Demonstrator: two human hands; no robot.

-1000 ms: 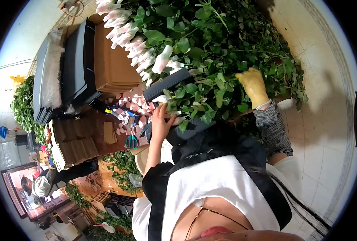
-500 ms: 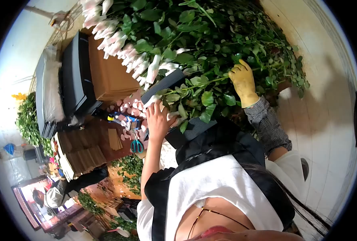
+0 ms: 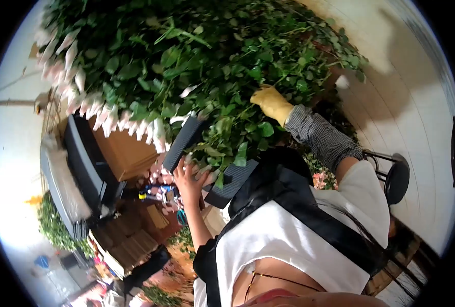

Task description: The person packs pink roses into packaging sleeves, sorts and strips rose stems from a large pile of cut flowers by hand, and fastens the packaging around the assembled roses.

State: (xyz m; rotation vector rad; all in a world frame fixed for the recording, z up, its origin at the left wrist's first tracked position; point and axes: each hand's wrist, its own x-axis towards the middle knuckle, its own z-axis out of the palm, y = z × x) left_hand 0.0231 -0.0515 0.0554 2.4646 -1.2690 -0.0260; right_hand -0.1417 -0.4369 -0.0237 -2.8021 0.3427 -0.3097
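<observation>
My bare left hand [image 3: 189, 185] has its fingers spread against pale rose heads [image 3: 203, 173] at the end of a leafy bunch, between two dark corrugated cardboard pieces [image 3: 184, 143]. My right hand [image 3: 273, 104], in a yellow glove, reaches over the greenery with its fingers curled around rose stems [image 3: 248, 110]; the fingertips are partly lost among leaves. Beyond both hands lies a large heap of long-stemmed roses [image 3: 150, 61], their heads in whitish sleeves [image 3: 104, 116] along the left side.
Dark cardboard sheets [image 3: 86, 163] and a brown carton [image 3: 122, 148] stand at the left. Teal scissors [image 3: 181, 217] and loose pink petals [image 3: 158, 176] lie near my left forearm. A black stool [image 3: 396, 179] is at the right, and pink flowers [image 3: 323, 180] show below my right arm.
The view has swung, so the rose heap and cartons appear shifted. Both hands sit further left in view. My left fingers look more spread; the gloved hand remains among the stems.
</observation>
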